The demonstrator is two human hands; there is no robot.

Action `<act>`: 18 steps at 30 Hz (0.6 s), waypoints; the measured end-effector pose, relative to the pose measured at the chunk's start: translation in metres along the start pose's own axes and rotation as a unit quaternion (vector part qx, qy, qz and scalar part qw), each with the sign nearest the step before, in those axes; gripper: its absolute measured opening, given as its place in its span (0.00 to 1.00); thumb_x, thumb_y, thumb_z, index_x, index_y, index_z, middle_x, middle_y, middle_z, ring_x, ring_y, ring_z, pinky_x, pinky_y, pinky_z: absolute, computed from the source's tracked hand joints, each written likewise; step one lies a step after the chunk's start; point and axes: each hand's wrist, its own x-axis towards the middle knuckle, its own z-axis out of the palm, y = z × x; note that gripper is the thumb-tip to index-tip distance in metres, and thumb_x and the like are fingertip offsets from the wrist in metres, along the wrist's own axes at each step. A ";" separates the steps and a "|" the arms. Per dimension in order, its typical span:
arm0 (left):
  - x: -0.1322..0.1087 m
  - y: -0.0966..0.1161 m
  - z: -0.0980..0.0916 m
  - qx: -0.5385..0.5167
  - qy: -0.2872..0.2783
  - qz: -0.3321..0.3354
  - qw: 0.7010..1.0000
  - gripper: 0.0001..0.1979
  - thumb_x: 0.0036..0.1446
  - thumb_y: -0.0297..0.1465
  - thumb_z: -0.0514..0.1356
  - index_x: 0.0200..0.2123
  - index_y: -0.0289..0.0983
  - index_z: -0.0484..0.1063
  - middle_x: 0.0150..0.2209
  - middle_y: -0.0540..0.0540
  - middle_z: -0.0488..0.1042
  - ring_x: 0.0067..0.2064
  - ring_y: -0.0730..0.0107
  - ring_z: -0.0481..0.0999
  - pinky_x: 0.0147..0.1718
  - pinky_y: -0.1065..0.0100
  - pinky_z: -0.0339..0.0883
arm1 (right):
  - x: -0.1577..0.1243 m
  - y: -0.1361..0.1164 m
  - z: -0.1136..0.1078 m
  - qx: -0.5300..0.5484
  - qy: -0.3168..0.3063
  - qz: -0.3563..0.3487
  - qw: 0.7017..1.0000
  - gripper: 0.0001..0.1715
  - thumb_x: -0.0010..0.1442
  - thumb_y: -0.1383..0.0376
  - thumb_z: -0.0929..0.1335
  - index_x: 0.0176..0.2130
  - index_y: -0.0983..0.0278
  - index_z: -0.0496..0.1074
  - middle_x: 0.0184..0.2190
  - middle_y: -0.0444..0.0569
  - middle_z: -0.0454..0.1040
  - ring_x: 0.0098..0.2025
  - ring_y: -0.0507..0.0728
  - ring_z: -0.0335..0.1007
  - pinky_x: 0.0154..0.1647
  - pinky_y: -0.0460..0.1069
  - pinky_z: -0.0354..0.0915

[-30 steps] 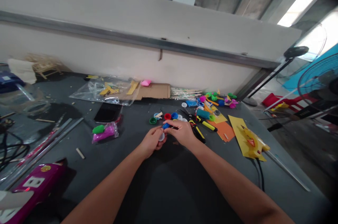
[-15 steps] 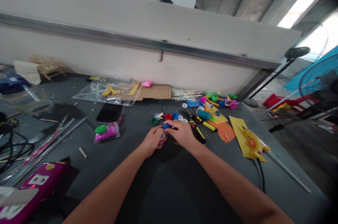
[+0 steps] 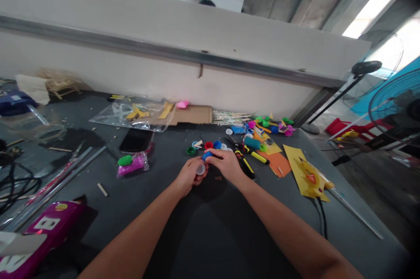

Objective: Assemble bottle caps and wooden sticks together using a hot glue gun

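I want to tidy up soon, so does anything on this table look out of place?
A small pale stick lies alone on the table, left of the left hand, like a stray scrap. Tiny bits are scattered near the phone. I notice no spill.

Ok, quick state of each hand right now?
Left hand: closed, holding a small, round, whitish translucent plastic piece.
Right hand: closed, thumb and fingers pinching a small blue piece; its material cannot be told.
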 end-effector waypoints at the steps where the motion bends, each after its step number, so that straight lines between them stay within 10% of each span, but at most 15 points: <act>1: 0.000 0.000 0.000 -0.001 0.002 0.001 1.000 0.13 0.51 0.40 0.54 0.25 0.35 0.62 0.15 0.54 0.60 0.14 0.84 0.50 0.12 0.79 0.37 | 0.001 0.002 0.000 0.012 -0.002 0.003 1.000 0.14 0.51 0.60 0.69 0.39 0.61 0.77 0.33 0.44 0.79 0.36 0.56 0.74 0.40 0.48 0.68; 18: 0.004 -0.003 0.001 0.034 0.035 0.015 0.999 0.06 0.49 0.31 0.52 0.23 0.37 0.60 0.14 0.55 0.58 0.12 0.84 0.49 0.11 0.78 0.38 | -0.003 -0.004 0.004 0.005 -0.005 -0.001 1.000 0.15 0.52 0.61 0.69 0.41 0.61 0.76 0.35 0.44 0.78 0.38 0.57 0.73 0.42 0.49 0.66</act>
